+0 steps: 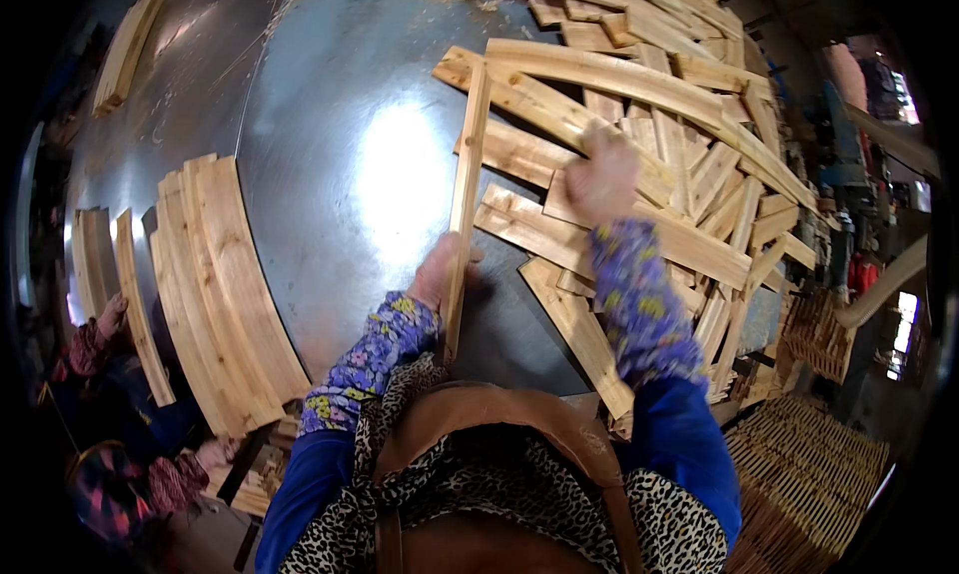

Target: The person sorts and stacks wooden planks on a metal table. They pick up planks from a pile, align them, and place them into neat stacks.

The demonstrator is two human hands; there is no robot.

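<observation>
My left hand (437, 271) is closed on a narrow wooden board (468, 164), which stands on its edge and points away from me over the metal tabletop (330, 124). Its fingers are partly hidden behind the board. To the right, my right hand (602, 174) is smeared by motion above a heap of loose wooden boards (689, 134). It is nearest to a long board (539, 94) that slants across the heap, and whether it grips anything does not show. Patterned purple sleeves cover both my forearms.
A neat row of boards (215, 284) lies on the left of the table. Beyond it a co-worker's hand (113, 314) touches another board (140, 304). More boards (128, 49) lie at the far left. Stacked slats (809, 474) stand at the lower right, with machinery (849, 194) behind.
</observation>
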